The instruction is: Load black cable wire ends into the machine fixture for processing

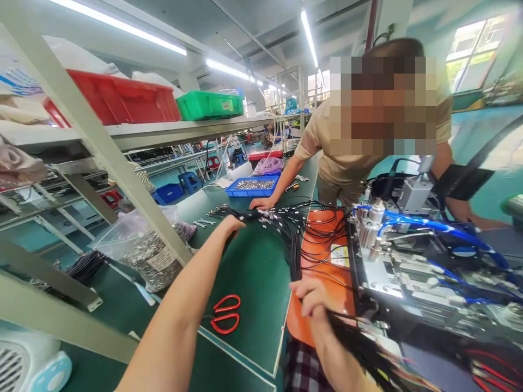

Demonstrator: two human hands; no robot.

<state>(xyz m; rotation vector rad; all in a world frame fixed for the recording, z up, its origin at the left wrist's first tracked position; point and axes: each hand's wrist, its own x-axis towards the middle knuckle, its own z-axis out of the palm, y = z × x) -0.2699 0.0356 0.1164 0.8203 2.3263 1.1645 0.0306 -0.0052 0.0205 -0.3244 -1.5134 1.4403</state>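
Observation:
A long bundle of thin black cables [294, 245] with small white tags bends across the green bench mat and over an orange surface [321, 305]. My left hand [233, 223] is closed around the bundle close to its far left end, where metal connectors [218, 209] fan out. Lower right, my right hand [312, 296] curls its fingers round the same cables, which run on past my forearm to the bottom right. Beside the bundle, a co-worker's hand [263, 203] rests near its far side. Red-handled scissors [227, 316] lie on the mat between my arms.
To the right stands a machine [379, 256] with blue air tubes. A clear bag of metal parts [151, 258] sits by the shelf post at left. Further back is a blue tray [253, 187] of small metal parts. A co-worker [347, 130] leans over the bench opposite.

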